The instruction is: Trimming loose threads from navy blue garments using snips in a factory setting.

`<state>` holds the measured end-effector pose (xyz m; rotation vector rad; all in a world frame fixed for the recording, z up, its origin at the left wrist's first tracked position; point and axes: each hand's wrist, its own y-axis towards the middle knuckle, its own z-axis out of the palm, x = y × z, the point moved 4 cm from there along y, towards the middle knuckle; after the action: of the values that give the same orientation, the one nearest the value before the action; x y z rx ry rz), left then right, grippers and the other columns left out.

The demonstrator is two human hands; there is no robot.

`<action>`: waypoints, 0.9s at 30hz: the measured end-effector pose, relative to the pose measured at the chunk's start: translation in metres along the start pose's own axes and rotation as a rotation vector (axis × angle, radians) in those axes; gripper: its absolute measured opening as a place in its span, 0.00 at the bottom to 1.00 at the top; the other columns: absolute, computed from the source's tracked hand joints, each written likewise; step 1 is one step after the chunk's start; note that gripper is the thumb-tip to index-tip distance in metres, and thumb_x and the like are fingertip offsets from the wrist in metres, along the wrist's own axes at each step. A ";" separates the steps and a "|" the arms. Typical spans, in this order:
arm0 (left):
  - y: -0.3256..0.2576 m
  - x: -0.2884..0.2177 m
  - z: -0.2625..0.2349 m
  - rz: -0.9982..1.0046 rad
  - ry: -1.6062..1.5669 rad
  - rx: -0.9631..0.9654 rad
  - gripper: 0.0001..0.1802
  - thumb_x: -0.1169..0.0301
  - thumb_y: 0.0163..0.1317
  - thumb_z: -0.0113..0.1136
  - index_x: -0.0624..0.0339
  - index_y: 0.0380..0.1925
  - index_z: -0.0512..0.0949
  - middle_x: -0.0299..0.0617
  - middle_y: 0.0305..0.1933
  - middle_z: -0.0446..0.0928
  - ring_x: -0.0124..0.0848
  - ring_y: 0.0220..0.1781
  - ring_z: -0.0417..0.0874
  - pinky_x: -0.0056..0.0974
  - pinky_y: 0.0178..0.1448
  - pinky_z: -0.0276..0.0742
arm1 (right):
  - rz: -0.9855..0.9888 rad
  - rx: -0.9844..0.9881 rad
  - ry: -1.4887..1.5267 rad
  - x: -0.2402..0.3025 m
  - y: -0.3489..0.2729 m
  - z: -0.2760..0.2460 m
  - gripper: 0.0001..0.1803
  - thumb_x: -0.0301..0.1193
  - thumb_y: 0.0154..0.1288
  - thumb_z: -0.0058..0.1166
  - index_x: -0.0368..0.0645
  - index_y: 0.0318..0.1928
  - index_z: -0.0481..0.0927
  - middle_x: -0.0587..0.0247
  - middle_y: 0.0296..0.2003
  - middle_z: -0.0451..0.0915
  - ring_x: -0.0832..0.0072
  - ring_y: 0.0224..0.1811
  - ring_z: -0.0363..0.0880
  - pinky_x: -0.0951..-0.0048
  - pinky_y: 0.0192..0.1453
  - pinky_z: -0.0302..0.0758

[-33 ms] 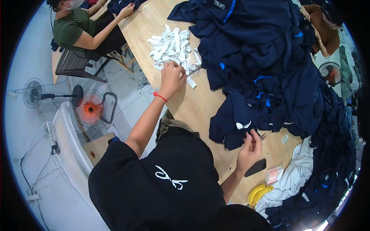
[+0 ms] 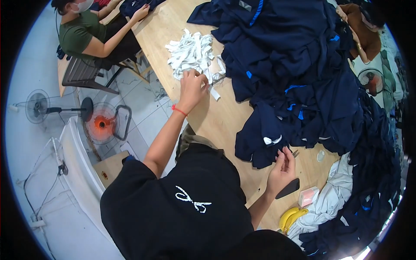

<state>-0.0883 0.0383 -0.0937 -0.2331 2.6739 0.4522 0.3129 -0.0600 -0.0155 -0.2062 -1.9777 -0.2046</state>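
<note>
My left hand (image 2: 193, 92), with a red band at its wrist, reaches the near edge of a pile of white fabric strips (image 2: 188, 52). Its fingers are bent down among the strips, and the fingertips are hidden. Beside them, a thin dark item (image 2: 219, 81) lies by a loose white strip (image 2: 214, 93). My right hand (image 2: 282, 172) has its fingers curled toward the thumb at the lower edge of a navy garment (image 2: 255, 141). On that garment shows a white piece (image 2: 272, 140). A small metal tip (image 2: 295, 153) pokes out just beyond the right fingers; whether they hold it is unclear.
A large heap of navy garments (image 2: 281, 47) with blue trim covers the table's far side. Near my right wrist are a dark phone (image 2: 288, 189), a pink-and-white box (image 2: 308, 196), bananas (image 2: 292, 219) and white cloth (image 2: 329, 195). Co-workers sit at far left and far right; fans stand left.
Both hands stay almost in place. The white piece on the navy garment by my right hand has changed shape slightly, showing a little wider.
</note>
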 end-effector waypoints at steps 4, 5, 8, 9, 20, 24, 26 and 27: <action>0.016 -0.083 -0.054 0.137 -0.580 0.200 0.06 0.73 0.57 0.69 0.62 0.33 0.83 0.50 0.33 0.81 0.48 0.39 0.85 0.46 0.44 0.79 | -0.056 -0.029 -0.017 0.017 -0.004 -0.009 0.25 0.16 0.74 0.59 0.31 0.70 0.77 0.47 0.62 0.84 0.66 0.63 0.84 0.69 0.65 0.80; 0.014 -0.114 -0.072 0.290 -0.795 0.305 0.04 0.74 0.58 0.66 0.63 0.32 0.82 0.50 0.31 0.81 0.48 0.35 0.86 0.45 0.41 0.80 | -0.142 0.036 0.004 0.048 -0.005 -0.001 0.33 0.15 0.70 0.62 0.31 0.75 0.71 0.44 0.68 0.79 0.63 0.71 0.78 0.64 0.71 0.76; -0.011 -0.182 -0.108 0.647 -1.052 0.913 0.05 0.78 0.58 0.68 0.61 0.34 0.82 0.41 0.34 0.84 0.39 0.34 0.85 0.39 0.40 0.80 | -0.335 0.306 0.009 0.102 0.000 0.030 0.49 0.24 0.56 0.77 0.34 0.77 0.67 0.44 0.76 0.70 0.49 0.80 0.66 0.55 0.82 0.63; -0.011 -0.191 -0.112 0.699 -1.084 1.004 0.05 0.78 0.60 0.69 0.61 0.34 0.82 0.40 0.32 0.83 0.38 0.32 0.84 0.38 0.38 0.79 | -0.323 0.424 -0.055 0.104 -0.007 0.036 0.47 0.25 0.54 0.77 0.35 0.75 0.70 0.43 0.75 0.71 0.50 0.79 0.68 0.55 0.83 0.62; -0.061 -0.172 0.021 -0.227 -1.170 1.070 0.08 0.75 0.75 0.67 0.63 0.49 0.80 0.35 0.37 0.84 0.22 0.43 0.87 0.30 0.43 0.81 | 0.368 -0.268 0.190 -0.004 -0.029 -0.066 0.13 0.23 0.83 0.48 0.39 0.62 0.78 0.68 0.32 0.78 0.87 0.22 0.70 0.81 0.24 0.67; -0.078 -0.201 0.046 -0.379 -1.495 0.848 0.13 0.78 0.73 0.68 0.62 0.55 0.82 0.33 0.40 0.83 0.19 0.44 0.84 0.28 0.47 0.79 | 0.292 -0.406 0.233 -0.012 -0.032 -0.095 0.14 0.24 0.82 0.51 0.36 0.63 0.80 0.66 0.35 0.80 0.87 0.21 0.67 0.81 0.24 0.66; -0.063 -0.209 0.021 -0.222 -1.464 0.736 0.18 0.80 0.70 0.69 0.61 0.59 0.83 0.31 0.40 0.82 0.17 0.42 0.82 0.25 0.48 0.76 | 0.138 -0.245 0.112 0.024 -0.022 -0.084 0.11 0.21 0.79 0.53 0.40 0.54 0.86 0.66 0.42 0.80 0.89 0.26 0.69 0.84 0.28 0.66; -0.054 -0.218 -0.002 -0.212 -1.498 0.756 0.18 0.83 0.69 0.69 0.63 0.58 0.83 0.30 0.39 0.81 0.16 0.39 0.80 0.24 0.45 0.74 | 0.009 -0.182 0.010 0.053 -0.017 -0.077 0.13 0.16 0.74 0.57 0.38 0.54 0.87 0.66 0.45 0.81 0.88 0.29 0.73 0.83 0.30 0.69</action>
<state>0.1197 0.0081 -0.0137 0.0676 1.1622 -0.3789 0.3562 -0.0924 0.0630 -0.3306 -1.9485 -0.3797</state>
